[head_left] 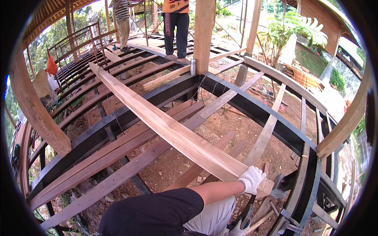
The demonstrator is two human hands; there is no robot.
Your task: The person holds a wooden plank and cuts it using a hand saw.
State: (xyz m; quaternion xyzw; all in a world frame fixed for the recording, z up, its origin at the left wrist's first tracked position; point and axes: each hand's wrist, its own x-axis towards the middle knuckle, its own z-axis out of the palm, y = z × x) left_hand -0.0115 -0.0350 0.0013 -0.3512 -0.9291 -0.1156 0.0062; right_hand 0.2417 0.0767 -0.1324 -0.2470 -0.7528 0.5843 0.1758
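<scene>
A long pale wooden board runs diagonally across the beams, from the far left to close by my right side. My left hand, in a white knit glove, grips the board at its near end, with the arm stretched across my body. Low in the view, my right hand, also gloved and partly cut off by the lower edge, is closed round a dark tool with a black handle that looks like a handsaw. The tool reaches up beside the board's end; its tip is hard to make out.
Black steel beams and wooden joists form an open frame over bare ground with wood scraps. A wooden post rises ahead, with a metal flask beside it. Two people stand on the far framing. Clamps sit at lower right.
</scene>
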